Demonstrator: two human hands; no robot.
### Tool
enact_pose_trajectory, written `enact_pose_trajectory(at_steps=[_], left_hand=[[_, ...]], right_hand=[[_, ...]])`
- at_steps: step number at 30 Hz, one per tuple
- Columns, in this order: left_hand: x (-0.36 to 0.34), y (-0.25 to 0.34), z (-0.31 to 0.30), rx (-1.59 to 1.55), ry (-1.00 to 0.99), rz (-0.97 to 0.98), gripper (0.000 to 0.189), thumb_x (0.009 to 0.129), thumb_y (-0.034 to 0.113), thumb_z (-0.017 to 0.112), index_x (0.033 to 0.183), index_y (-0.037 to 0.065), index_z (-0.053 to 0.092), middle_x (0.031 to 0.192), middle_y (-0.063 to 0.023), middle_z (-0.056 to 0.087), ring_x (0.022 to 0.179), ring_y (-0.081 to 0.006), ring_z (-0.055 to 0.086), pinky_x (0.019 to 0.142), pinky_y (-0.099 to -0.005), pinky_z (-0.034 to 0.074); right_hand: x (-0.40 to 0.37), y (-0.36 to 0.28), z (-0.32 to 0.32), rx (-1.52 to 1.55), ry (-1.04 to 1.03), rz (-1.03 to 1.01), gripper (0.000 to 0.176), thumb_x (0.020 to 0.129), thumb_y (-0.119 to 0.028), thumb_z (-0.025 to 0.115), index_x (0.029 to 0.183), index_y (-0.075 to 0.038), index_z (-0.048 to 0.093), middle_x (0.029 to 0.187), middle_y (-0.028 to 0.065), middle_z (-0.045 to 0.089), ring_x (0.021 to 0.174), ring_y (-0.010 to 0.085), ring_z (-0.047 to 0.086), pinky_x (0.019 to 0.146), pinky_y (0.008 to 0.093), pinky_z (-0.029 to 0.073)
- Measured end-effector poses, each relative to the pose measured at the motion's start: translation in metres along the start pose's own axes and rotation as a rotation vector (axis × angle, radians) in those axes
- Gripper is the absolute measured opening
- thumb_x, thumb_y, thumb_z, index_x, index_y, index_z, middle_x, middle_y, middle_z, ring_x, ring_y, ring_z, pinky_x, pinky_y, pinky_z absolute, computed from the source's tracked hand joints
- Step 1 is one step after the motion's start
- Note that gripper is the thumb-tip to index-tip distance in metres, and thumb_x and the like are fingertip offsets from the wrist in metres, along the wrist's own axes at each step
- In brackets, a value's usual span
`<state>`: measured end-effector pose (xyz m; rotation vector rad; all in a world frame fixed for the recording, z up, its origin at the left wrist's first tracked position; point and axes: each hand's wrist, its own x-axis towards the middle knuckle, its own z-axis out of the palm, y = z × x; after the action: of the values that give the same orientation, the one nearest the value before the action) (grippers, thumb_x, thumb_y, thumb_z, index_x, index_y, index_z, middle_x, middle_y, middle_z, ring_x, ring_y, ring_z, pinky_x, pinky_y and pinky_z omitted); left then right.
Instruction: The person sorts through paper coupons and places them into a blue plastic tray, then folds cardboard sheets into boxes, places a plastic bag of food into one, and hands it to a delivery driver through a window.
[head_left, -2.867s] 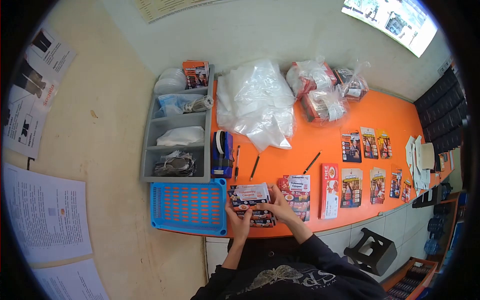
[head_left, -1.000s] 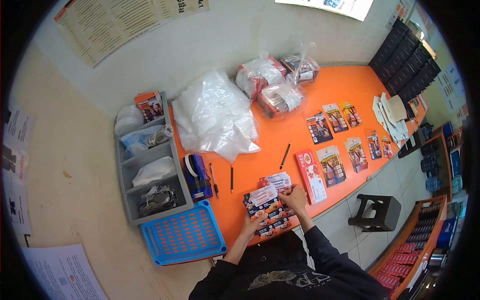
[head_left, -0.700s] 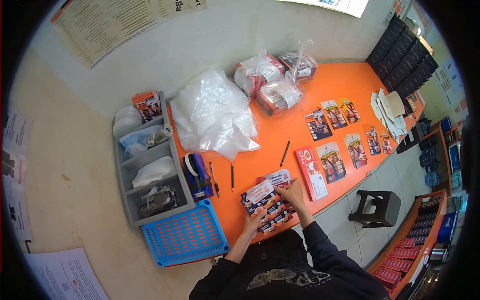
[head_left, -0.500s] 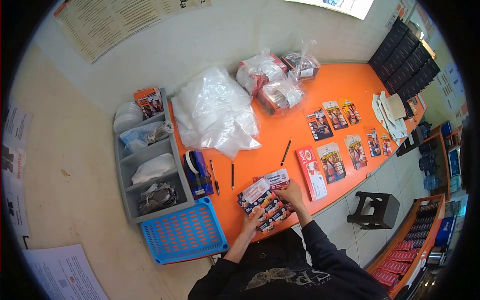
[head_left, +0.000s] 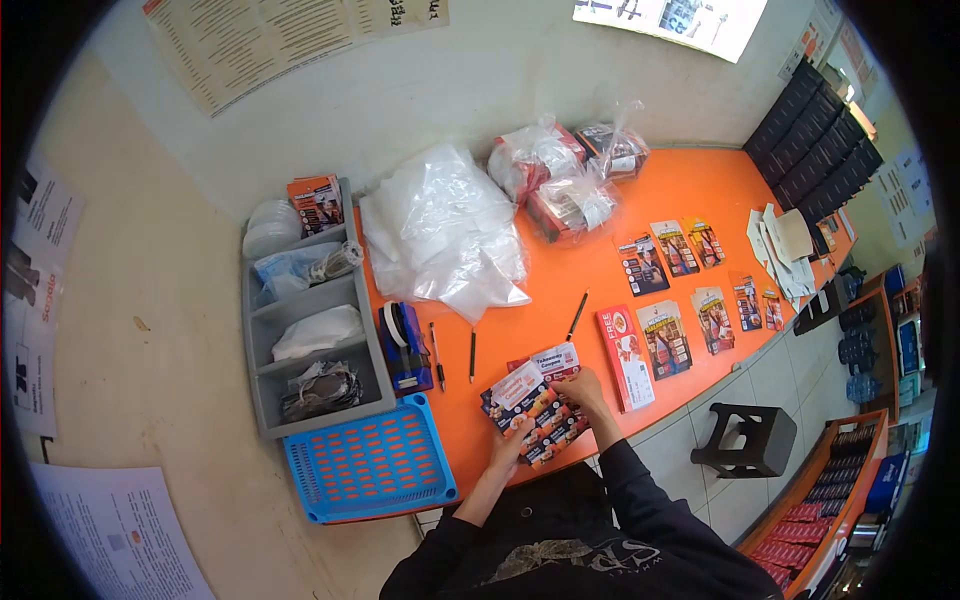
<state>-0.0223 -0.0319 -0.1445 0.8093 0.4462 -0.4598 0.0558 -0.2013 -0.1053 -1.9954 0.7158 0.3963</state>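
My left hand (head_left: 509, 446) grips the lower left edge of a fanned bunch of printed coupons (head_left: 530, 405), its thumb on top. On the right side my right hand (head_left: 582, 389) pinches a red coupon (head_left: 556, 361) at the back of the bunch. Both hands are over the front edge of the orange table (head_left: 560, 290). Right of them lies a stack of red and white leaflets (head_left: 625, 358), with cards (head_left: 664, 340) beside it. Pencils (head_left: 577, 316) and a pen (head_left: 437, 358) rest beyond the coupons.
A blue basket (head_left: 370, 462), grey divided tray (head_left: 262, 375) and tape dispenser (head_left: 404, 345) are at left. Plastic bags (head_left: 450, 235) and bagged boxes (head_left: 572, 205) lie at the back. Black boxes (head_left: 815, 140) stand far right; a stool (head_left: 745, 440) is on the floor.
The view has shifted slightly, so the table's things appear a little lower and farther right. Both hands keep their hold on the coupons, with little visible movement.
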Motion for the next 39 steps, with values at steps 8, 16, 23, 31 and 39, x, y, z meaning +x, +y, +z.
enact_pose_trajectory(at_steps=[8, 16, 23, 31, 39], left_hand=[[-0.009, 0.004, -0.002, -0.026, 0.056, 0.07, 0.045, 0.076, 0.006, 0.068, 0.114, 0.004, 0.044, 0.106, -0.0076, 0.057, 0.094, -0.0161, 0.058, 0.08, -0.0302, 0.049], [-0.02, 0.047, -0.005, 0.429, 0.217, 0.274, 0.045, 0.067, 0.006, 0.072, 0.105, 0.0, 0.049, 0.098, -0.012, 0.061, 0.086, -0.0182, 0.061, 0.074, -0.0312, 0.05], [-0.028, 0.043, -0.011, 1.107, 0.553, 0.41, 0.069, 0.064, 0.03, 0.077, 0.109, -0.006, 0.04, 0.101, -0.0211, 0.052, 0.093, -0.0333, 0.055, 0.079, -0.0407, 0.043], [-0.038, 0.086, 0.089, 1.163, 0.064, 0.89, 0.067, 0.074, 0.022, 0.07, 0.123, -0.004, 0.034, 0.113, -0.0225, 0.042, 0.109, -0.0354, 0.043, 0.092, -0.0411, 0.036], [0.011, 0.021, 0.089, 0.973, -0.219, 0.796, 0.035, 0.079, 0.004, 0.059, 0.108, 0.002, 0.04, 0.1, -0.0177, 0.048, 0.097, -0.0322, 0.052, 0.084, -0.0382, 0.041]], right_hand=[[-0.033, -0.032, -0.018, -0.38, 0.154, -0.452, 0.035, 0.07, -0.023, 0.07, 0.094, -0.002, 0.054, 0.075, 0.0132, 0.063, 0.066, 0.029, 0.062, 0.057, 0.0383, 0.047], [-0.052, -0.036, -0.008, -0.82, 0.355, -0.684, 0.033, 0.067, -0.016, 0.066, 0.093, -0.009, 0.047, 0.081, 0.0074, 0.053, 0.067, 0.0276, 0.06, 0.053, 0.0379, 0.046], [-0.043, -0.034, -0.032, -0.6, 0.158, -0.6, 0.034, 0.069, -0.017, 0.065, 0.097, -0.008, 0.047, 0.085, 0.0149, 0.059, 0.065, 0.0321, 0.061, 0.055, 0.0397, 0.048], [-0.063, -0.02, -0.084, 0.522, -0.287, -0.562, 0.028, 0.075, 0.001, 0.066, 0.099, -0.001, 0.052, 0.092, 0.0041, 0.06, 0.086, 0.013, 0.058, 0.072, 0.0288, 0.048], [-0.026, 0.046, -0.056, 0.467, -0.16, -0.722, 0.027, 0.073, 0.006, 0.059, 0.096, -0.004, 0.048, 0.1, 0.0091, 0.055, 0.101, 0.0188, 0.053, 0.087, 0.0298, 0.041]])
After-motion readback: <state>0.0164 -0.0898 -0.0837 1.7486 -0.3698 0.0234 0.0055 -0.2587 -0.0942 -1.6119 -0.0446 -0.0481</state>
